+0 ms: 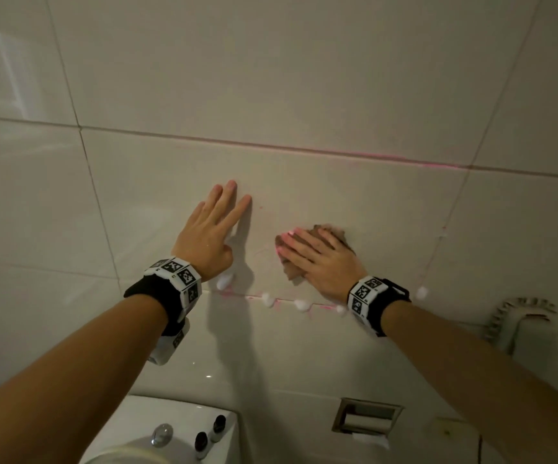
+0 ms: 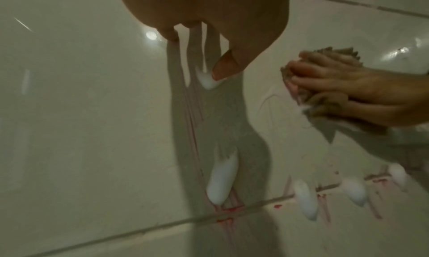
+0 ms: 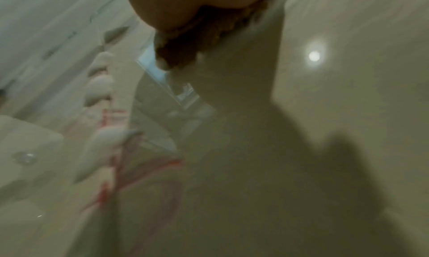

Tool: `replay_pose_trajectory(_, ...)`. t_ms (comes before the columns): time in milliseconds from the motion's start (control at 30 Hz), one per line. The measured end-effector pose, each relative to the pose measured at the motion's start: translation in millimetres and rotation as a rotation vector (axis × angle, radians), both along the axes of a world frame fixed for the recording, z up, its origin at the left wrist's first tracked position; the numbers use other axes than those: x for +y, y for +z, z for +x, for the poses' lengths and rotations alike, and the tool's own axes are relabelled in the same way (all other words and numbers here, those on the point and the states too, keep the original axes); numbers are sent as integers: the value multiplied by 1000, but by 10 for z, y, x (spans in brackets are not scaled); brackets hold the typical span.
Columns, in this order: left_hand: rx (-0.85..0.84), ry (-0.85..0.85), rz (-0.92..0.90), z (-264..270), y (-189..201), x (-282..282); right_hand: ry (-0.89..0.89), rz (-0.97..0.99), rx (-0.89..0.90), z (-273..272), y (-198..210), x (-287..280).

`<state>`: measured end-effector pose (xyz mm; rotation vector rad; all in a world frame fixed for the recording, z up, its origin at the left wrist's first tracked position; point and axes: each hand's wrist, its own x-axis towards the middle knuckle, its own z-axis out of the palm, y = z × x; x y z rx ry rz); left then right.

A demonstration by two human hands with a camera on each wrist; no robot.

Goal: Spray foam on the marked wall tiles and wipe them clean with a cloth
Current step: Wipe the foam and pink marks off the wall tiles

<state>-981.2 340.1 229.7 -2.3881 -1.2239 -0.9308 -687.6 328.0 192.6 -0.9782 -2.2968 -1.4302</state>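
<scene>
The marked wall tile [image 1: 371, 202] is pale and glossy, with faint red lines along its upper and lower grout. My left hand [image 1: 219, 216] lies flat on it, fingers straight and spread, thumb beside a foam blob [image 2: 209, 81]. To its right my right hand [image 1: 317, 256] presses a crumpled brown cloth [image 1: 337, 234] against the tile with flat fingers. Several white foam blobs [image 1: 267, 299] hang along the lower grout line, and red streaks run below them. In the left wrist view the cloth [image 2: 334, 53] bunches under the right hand [image 2: 348, 88]. The right wrist view is blurred and shows only the cloth's edge [image 3: 192, 46].
Below stands a white toilet cistern [image 1: 183, 416] with a chrome flush button [image 1: 162, 435] and two small dark-capped bottles [image 1: 210, 433]. A recessed paper holder [image 1: 364, 418] sits low on the wall. A white brush-like thing [image 1: 518, 319] hangs at right.
</scene>
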Motion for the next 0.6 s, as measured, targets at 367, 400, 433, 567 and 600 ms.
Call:
replay_pose_trajectory(367, -150, 93, 10, -36, 158, -13, -129, 201, 409, -396, 807, 119)
replay_pose_trajectory(400, -177, 111, -15, -38, 156, -19, -138, 192, 410, -451, 735, 116)
replay_pose_trajectory(433, -194, 121, -32, -42, 142, -23, -138, 169, 378, -483, 644, 103)
replay_pose_trajectory(567, -193, 82, -8, -146, 68, 1, -65, 81, 150, -365, 513, 53)
replay_pose_trajectory(600, -198, 67, -2, -199, 60, 18, -58, 92, 121, -343, 580, 61)
